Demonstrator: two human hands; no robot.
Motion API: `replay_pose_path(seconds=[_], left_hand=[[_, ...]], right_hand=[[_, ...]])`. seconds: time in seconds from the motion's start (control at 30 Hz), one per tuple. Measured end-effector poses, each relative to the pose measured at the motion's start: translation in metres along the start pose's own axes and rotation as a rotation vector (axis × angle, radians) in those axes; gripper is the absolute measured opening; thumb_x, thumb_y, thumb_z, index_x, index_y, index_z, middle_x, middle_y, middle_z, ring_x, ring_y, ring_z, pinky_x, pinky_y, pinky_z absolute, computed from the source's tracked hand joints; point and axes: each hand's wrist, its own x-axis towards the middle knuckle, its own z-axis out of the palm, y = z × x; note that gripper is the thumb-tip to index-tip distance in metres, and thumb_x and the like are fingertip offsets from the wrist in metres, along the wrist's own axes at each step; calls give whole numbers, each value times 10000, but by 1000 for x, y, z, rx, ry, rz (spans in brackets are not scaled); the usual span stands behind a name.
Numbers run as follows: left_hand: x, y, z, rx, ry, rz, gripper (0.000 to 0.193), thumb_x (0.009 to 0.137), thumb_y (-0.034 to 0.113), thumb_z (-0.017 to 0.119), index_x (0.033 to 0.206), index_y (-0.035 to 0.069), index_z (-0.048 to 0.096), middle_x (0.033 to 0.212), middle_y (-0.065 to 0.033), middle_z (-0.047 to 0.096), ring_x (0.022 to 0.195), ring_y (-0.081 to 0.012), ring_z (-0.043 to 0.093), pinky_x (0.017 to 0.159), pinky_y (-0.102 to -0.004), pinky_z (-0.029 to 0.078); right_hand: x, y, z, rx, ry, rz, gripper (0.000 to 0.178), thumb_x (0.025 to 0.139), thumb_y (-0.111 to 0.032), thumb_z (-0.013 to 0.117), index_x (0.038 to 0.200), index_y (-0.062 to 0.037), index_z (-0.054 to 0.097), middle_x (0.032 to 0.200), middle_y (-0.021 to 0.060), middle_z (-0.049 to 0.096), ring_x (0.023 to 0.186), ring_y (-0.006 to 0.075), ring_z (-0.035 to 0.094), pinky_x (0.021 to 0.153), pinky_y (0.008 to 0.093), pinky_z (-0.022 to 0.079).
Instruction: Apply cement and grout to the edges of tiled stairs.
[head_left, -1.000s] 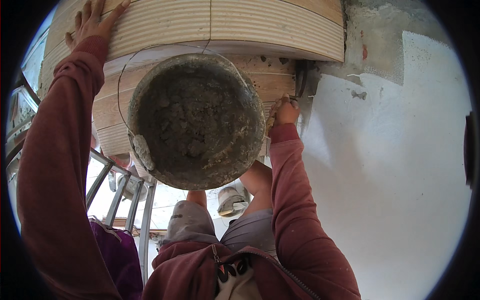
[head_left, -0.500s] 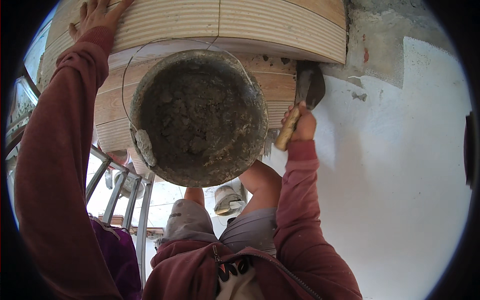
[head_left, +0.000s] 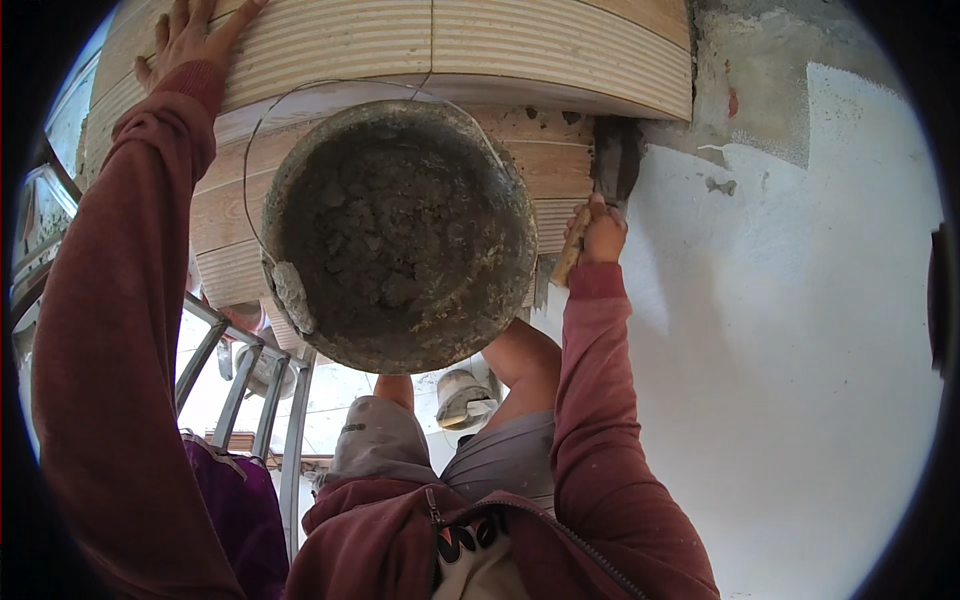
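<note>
My right hand is closed round the wooden handle of a trowel. Its dark blade lies against the gap between the stair tiles and the white wall. At the upper left, my left hand rests with spread fingers on a ribbed wood-look step tile. Between my arms sits a round bucket, dirty and crusted, with a thin wire handle. Grey-brown mortar lies inside it. The bucket covers part of the lower steps.
The white wall fills the right, with bare cement above it. A metal railing runs at the lower left beside purple cloth. A smaller bucket stands on the floor below, near my legs.
My right hand has moved slightly upward with the trowel, and the blade has turned more upright into the gap by the wall. My left hand stays on the step.
</note>
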Motion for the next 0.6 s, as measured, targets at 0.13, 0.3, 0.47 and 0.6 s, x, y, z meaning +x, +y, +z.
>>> replay_pose_path(seconds=[0.13, 0.3, 0.47, 0.6], left_hand=[[3, 1, -1, 40, 27, 19, 701, 685, 714, 340, 1298, 391, 236, 1397, -24, 174, 1291, -239, 127, 965, -580, 77], [2, 4, -1, 20, 21, 11, 691, 692, 708, 339, 1298, 391, 236, 1397, -24, 172, 1290, -238, 126, 965, -578, 79], [1, 5, -1, 25, 18, 7, 694, 690, 707, 346, 1298, 390, 239, 1398, -23, 170, 1289, -231, 132, 961, -579, 88], [4, 1, -6, 27, -8, 26, 689, 693, 701, 349, 1298, 389, 241, 1398, -21, 171, 1290, -233, 130, 957, -583, 87]], right_hand=[[-19, 8, -12, -71, 58, -79, 183, 831, -198, 493, 761, -35, 447, 630, 78, 511, 422, 152, 468, 353, 278, 370], [2, 53, -26, -366, 2, 8, 179, 826, -180, 506, 756, -45, 411, 575, 56, 478, 371, 149, 431, 320, 281, 336], [33, 58, -16, -263, 7, 50, 161, 817, -157, 515, 777, -38, 414, 535, 71, 471, 354, 162, 428, 312, 296, 337], [21, 51, 1, -59, 49, 1, 156, 821, -148, 507, 795, -44, 393, 538, 71, 462, 358, 156, 420, 316, 290, 328]])
